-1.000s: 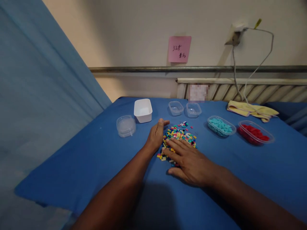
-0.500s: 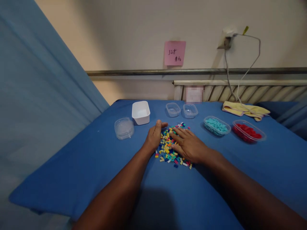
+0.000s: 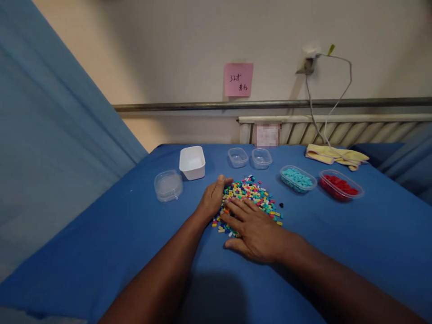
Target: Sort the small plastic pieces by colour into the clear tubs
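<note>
A loose pile of small multicoloured building bricks [image 3: 251,191] lies on the blue-covered table [image 3: 135,252]. My left hand [image 3: 213,196] stands on edge along the pile's left side, its thumb up and its fingers stretched out. Over the near part of the pile lies my right hand [image 3: 251,229], palm down, fingers spread and touching the bricks. Some bricks are hidden under it. One small black piece [image 3: 281,205] sits just right of the pile.
Behind stand a white tub [image 3: 192,173], stacked clear lids or containers [image 3: 168,191] and two clear containers [image 3: 238,157], [image 3: 261,159]. To the right are a container of turquoise bricks [image 3: 298,179], one of red bricks [image 3: 340,185] and a yellow cloth [image 3: 334,155].
My right hand has come nearer and a little left across the pile, uncovering bricks on its right side. My left hand stays along the left edge. The view has shifted slightly.
</note>
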`<control>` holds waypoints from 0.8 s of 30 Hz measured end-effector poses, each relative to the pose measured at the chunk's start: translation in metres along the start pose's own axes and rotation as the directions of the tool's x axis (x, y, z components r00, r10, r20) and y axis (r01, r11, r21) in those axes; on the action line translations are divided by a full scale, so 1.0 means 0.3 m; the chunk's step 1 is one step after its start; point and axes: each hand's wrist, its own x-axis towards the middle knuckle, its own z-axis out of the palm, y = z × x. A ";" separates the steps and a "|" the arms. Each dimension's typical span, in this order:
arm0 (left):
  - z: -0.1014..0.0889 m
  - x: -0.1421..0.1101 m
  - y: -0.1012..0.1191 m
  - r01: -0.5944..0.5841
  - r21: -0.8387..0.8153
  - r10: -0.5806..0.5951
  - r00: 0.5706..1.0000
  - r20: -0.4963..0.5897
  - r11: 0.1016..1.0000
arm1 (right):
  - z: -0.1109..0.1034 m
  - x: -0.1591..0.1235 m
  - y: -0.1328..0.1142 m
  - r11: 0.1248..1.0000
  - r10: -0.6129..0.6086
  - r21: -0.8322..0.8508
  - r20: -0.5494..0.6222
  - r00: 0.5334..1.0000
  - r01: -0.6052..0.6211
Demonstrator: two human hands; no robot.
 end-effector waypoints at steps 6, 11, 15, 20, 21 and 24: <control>0.000 -0.019 0.021 -0.093 0.088 0.071 0.972 0.225 0.992 | -0.038 -0.024 0.077 0.998 0.067 0.004 -0.112 0.991 -0.067; -0.008 -0.052 0.052 -0.203 0.205 0.104 0.906 0.411 0.958 | -0.034 -0.043 0.191 0.955 0.297 0.057 -0.133 0.946 -0.292; -0.019 -0.061 0.061 -0.222 0.387 0.046 0.908 0.417 0.895 | -0.046 -0.046 0.220 0.969 0.229 0.138 -0.167 0.959 -0.207; -0.014 -0.049 0.045 -0.280 0.444 0.117 0.926 0.359 0.851 | -0.159 -0.109 0.309 0.931 0.353 0.053 -0.383 0.854 -0.361; -0.012 -0.045 0.039 -0.281 0.431 0.147 0.937 0.317 0.858 | -0.180 -0.128 0.331 0.908 0.403 0.023 -0.330 0.854 -0.419; -0.012 -0.030 0.022 -0.261 0.356 0.211 0.962 0.172 0.897 | -0.205 -0.170 0.378 0.857 0.507 -0.038 -0.118 0.854 -0.514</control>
